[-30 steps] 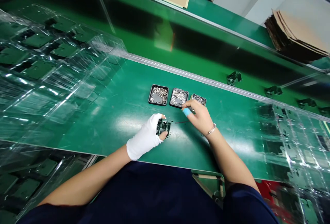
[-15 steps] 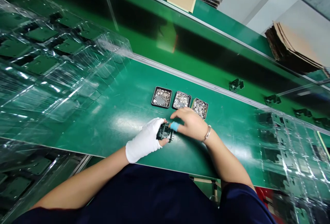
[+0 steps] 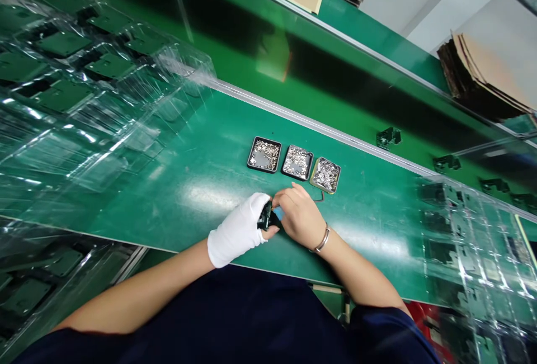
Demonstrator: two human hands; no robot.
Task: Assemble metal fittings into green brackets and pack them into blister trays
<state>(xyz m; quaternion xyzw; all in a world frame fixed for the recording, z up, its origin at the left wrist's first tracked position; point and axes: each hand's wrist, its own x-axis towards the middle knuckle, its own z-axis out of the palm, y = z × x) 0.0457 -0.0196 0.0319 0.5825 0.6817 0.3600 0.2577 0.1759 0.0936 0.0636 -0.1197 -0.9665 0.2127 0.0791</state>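
Observation:
My left hand (image 3: 241, 228), in a white glove with bare fingertips, grips a small dark green and black part (image 3: 264, 216) above the green table. My right hand (image 3: 300, 216), with blue tape on a finger and a bracelet at the wrist, is closed against the right side of that part; anything between its fingertips is too small to name. Beyond the hands stand three small trays of shiny metal pieces: a left tray (image 3: 264, 154), a middle tray (image 3: 297, 162) and a right tray (image 3: 325, 175).
Stacked clear plastic trays (image 3: 104, 90) with green parts fill the left side. More clear trays (image 3: 474, 252) stand at the right. A metal rail (image 3: 293, 120) crosses behind the small trays. A dark thin tool (image 3: 320, 197) lies near the right tray.
My right hand has moved down and left from beside the small trays, and its fingers have closed in against the part. My left hand still holds the part, which is turned somewhat.

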